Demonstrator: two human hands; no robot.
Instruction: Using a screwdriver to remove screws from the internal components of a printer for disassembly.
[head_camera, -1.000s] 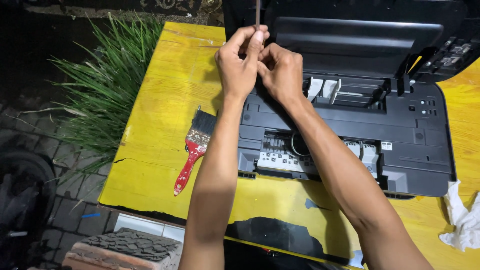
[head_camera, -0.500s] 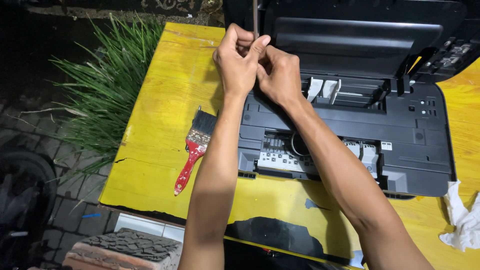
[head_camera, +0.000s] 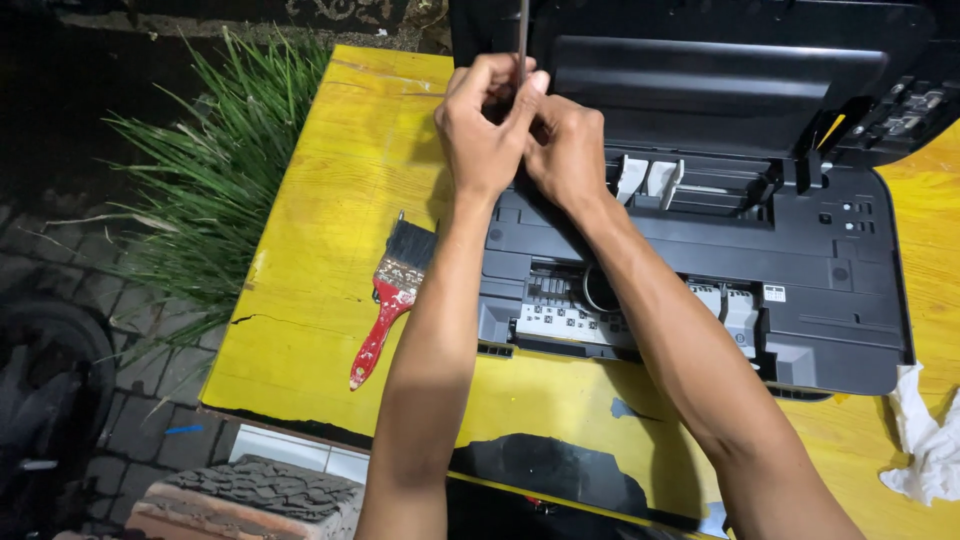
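A black printer (head_camera: 820, 280) with its lid raised lies on a yellow table (head_camera: 330, 260). Both my hands meet at its back left corner. My left hand (head_camera: 485, 125) is closed around a thin upright metal rod (head_camera: 522, 35), likely a screwdriver shaft, that runs up out of the frame. My right hand (head_camera: 565, 150) presses against the left one with fingers curled at the same spot; what it grips is hidden. The printer's inner parts (head_camera: 570, 315) show between my forearms.
A red-handled paintbrush (head_camera: 392, 295) lies on the table left of the printer. A crumpled white cloth (head_camera: 925, 440) sits at the right edge. Green grassy plants (head_camera: 210, 190) and paving stones are beyond the table's left side. A brick (head_camera: 250, 500) lies below the front edge.
My hands have stayed at the printer's back corner, with the left fingers shifting slightly around the rod. Nothing else has moved.
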